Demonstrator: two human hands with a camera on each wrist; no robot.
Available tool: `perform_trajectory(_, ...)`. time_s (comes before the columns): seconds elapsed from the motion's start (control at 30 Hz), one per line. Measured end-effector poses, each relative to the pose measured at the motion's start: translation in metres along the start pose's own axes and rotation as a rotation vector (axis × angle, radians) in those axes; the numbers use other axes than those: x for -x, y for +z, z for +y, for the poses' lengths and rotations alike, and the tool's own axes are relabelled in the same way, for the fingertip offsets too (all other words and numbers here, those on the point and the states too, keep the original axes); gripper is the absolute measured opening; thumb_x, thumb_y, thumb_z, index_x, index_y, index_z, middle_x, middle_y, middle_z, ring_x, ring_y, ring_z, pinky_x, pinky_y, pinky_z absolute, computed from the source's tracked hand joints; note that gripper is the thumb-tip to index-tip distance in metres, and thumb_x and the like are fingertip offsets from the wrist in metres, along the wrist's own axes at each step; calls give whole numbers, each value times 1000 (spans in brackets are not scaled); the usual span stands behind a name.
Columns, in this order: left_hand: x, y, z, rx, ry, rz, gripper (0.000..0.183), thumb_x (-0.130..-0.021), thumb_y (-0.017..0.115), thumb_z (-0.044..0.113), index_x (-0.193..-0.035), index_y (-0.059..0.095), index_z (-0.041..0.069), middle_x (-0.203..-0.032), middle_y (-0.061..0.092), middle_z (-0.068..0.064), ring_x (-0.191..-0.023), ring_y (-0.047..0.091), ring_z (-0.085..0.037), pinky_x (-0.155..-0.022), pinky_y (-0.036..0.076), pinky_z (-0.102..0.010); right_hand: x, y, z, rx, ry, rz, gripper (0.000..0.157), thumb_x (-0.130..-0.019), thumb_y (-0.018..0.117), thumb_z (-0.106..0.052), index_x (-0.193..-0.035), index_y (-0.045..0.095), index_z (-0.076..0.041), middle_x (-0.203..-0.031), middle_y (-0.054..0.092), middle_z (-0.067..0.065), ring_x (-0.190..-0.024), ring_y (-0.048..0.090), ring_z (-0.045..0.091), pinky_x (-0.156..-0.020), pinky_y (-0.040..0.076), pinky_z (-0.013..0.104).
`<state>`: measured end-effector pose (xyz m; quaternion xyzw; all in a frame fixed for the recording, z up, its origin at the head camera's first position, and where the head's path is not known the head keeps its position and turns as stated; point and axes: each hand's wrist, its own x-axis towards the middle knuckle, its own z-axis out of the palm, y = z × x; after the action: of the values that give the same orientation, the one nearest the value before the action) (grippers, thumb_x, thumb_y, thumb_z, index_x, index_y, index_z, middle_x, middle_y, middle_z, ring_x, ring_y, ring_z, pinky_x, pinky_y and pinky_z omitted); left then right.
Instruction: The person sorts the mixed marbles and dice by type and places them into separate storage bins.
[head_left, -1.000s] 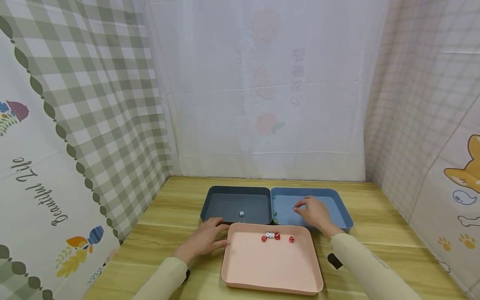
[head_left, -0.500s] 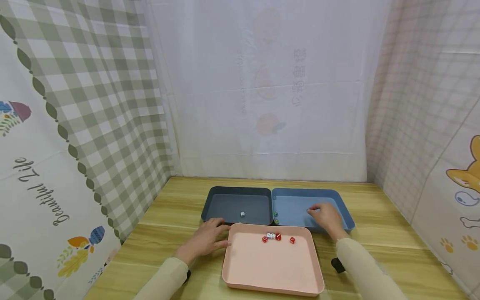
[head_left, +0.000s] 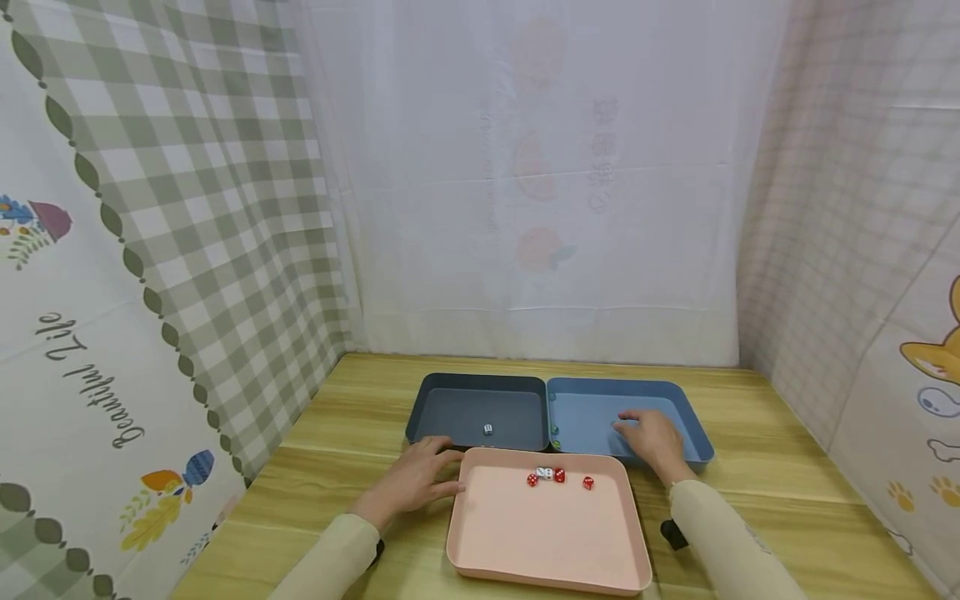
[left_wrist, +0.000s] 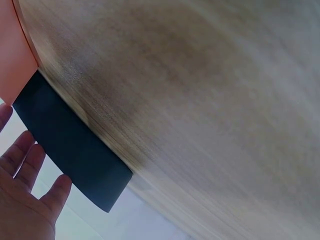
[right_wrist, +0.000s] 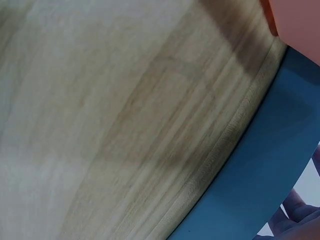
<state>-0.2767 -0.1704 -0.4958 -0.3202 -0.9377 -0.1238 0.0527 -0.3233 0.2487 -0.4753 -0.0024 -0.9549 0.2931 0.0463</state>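
Dice point(head_left: 559, 475) at the far side of the pink tray point(head_left: 551, 533): three red, two white, one red apart to the right. A pale die point(head_left: 488, 429) in the dark tray point(head_left: 457, 407), far left; small green pieces point(head_left: 555, 430) along the left wall of the blue tray point(head_left: 588, 408), far right (too tiny to tell whether also dice). Right hand point(head_left: 652, 438) over the blue tray, fingers half bent, thumb and forefinger a little apart, no die visible between. Left hand point(head_left: 414, 479) loosely spread, apparently holding nothing, thumb by the pink tray's left rim. Best, probably: pinch one die at a time by opposite faces, steady the tray lightly, release low to limit rolling.
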Motion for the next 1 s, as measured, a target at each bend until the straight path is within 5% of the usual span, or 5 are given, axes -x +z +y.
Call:
perform_trajectory(0.13, -1, 1, 1, 2, -2, -1, 49, -94, 66, 45, -133, 62, 16, -137, 51, -14, -128, 47, -33, -104, 40, -54, 1, 1, 0, -5, -16, 9, 39, -97, 63, -26, -129, 66, -3, -98, 70, 20, -46, 28, 13, -44, 24, 28)
perform_trajectory(0.3, -1, 1, 0, -7, -2, 0, 50, -94, 65, 47, -134, 62, 16, -137, 51, -14, -128, 47, -33, -104, 39, -53, 4, -2, 0, 24, -38, 27, 37, -98, 61, -24, -128, 67, -4, -127, 60, 28, -61, 51, 24, -47, 30, 31)
perform_trajectory(0.43, -1, 1, 0, -14, -2, 2, 51, -94, 64, 48, -134, 62, 17, -137, 52, -13, -128, 47, -32, -105, 40, -52, 5, -5, 0, 51, -55, 32, 36, -98, 62, -23, -127, 68, -4, -128, 60, 28, -80, 60, 34, -53, 35, 34)
perform_trajectory(0.93, 0, 1, 0, 4, -13, 0, 51, -94, 65, 46, -135, 61, 17, -139, 51, -14, -130, 46, -33, -105, 39, -54, 8, -1, 1, 60, -101, 41, 32, -96, 65, -21, -122, 71, -5, -126, 61, 26, -99, 62, 41, -50, 35, 32)
perform_trajectory(1.0, 0, 1, 0, 0, -11, 3, 51, -94, 65, 47, -135, 61, 17, -139, 51, -14, -130, 46, -33, -105, 39, -53, 7, 1, 3, 54, -106, 37, 32, -96, 65, -21, -123, 71, -5, -128, 60, 27, -92, 62, 42, -49, 34, 32)
